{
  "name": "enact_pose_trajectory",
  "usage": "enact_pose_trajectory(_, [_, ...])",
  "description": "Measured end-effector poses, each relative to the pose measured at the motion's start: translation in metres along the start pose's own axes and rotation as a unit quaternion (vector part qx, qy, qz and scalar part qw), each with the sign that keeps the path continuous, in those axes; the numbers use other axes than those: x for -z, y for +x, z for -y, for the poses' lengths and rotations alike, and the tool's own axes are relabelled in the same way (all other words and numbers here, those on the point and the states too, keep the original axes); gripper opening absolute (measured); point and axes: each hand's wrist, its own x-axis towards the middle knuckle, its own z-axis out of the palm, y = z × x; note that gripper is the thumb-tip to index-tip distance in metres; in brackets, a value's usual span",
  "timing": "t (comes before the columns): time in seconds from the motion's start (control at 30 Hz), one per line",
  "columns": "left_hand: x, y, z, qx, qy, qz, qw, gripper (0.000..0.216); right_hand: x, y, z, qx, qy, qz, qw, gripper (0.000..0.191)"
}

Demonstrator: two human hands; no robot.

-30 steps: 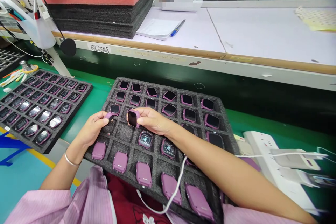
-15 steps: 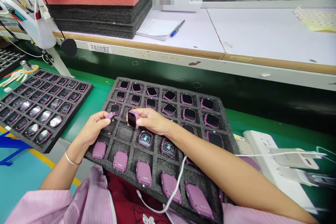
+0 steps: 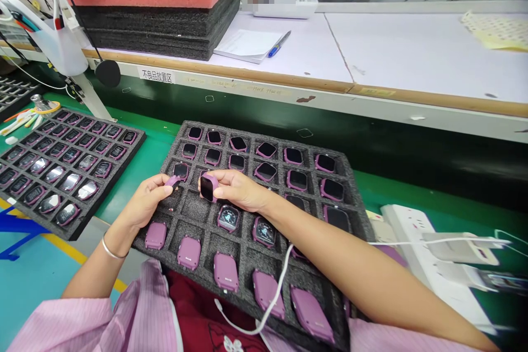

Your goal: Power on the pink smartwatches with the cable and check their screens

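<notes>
My left hand (image 3: pixel 149 196) pinches a purple watch case (image 3: pixel 173 180) seen nearly edge-on. Close to its right, my right hand (image 3: pixel 237 190) grips another purple watch case (image 3: pixel 207 187), whose dark screen is turned toward me. Both are raised over a black foam tray (image 3: pixel 197 210) with square pockets. In the far rows lie purple watch cases with dark screens, such as one watch case (image 3: pixel 293 156). Two watches under my right forearm, one being the lit watch (image 3: pixel 229 218), show dials. Along the near row, purple cases (image 3: pixel 190 253) rest back side up. My right forearm hides part of the tray.
A second foam tray (image 3: pixel 103 198) full of watches lies at the left. A white cable (image 3: pixel 284 269) crosses the near tray from the power strip (image 3: pixel 433 269) at right. Above stands a shelf (image 3: pixel 371 55) with stacked foam (image 3: pixel 157 27), a notepad (image 3: pixel 247 44) and a pen (image 3: pixel 279 44).
</notes>
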Motion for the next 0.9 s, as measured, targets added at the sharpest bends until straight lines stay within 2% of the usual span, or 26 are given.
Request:
enact_pose_trajectory(0.57, [-0.003, 0.001, -0.001, 0.017, 0.009, -0.011, 1.000, 0.053, 0.000, 0.000, -0.001, -0.006, -0.005, 0.002, 1.000, 0.055])
enact_pose_trajectory(0.67, [-0.003, 0.001, -0.004, 0.008, 0.040, -0.009, 0.999, 0.047, 0.001, 0.001, 0.001, 0.002, -0.033, 0.018, 0.999, 0.051])
enact_pose_trajectory(0.73, [-0.005, -0.003, -0.007, -0.029, 0.124, -0.012, 0.992, 0.039, -0.001, 0.000, 0.006, 0.031, -0.111, 0.043, 0.992, 0.040])
enact_pose_trajectory(0.77, [-0.006, -0.006, -0.010, -0.063, 0.201, -0.017, 0.977, 0.034, -0.003, -0.001, 0.010, 0.056, -0.179, 0.060, 0.980, 0.033])
enact_pose_trajectory(0.8, [-0.007, -0.010, -0.012, -0.103, 0.300, -0.028, 0.948, 0.029, -0.006, -0.002, 0.014, 0.085, -0.261, 0.075, 0.959, 0.027])
enact_pose_trajectory(0.83, [-0.008, -0.014, -0.013, -0.140, 0.409, -0.045, 0.900, 0.025, -0.009, -0.004, 0.019, 0.112, -0.350, 0.088, 0.926, 0.023])
enact_pose_trajectory(0.9, [-0.010, -0.024, -0.015, -0.178, 0.608, -0.082, 0.769, 0.018, -0.018, -0.007, 0.027, 0.146, -0.513, 0.108, 0.839, 0.023])
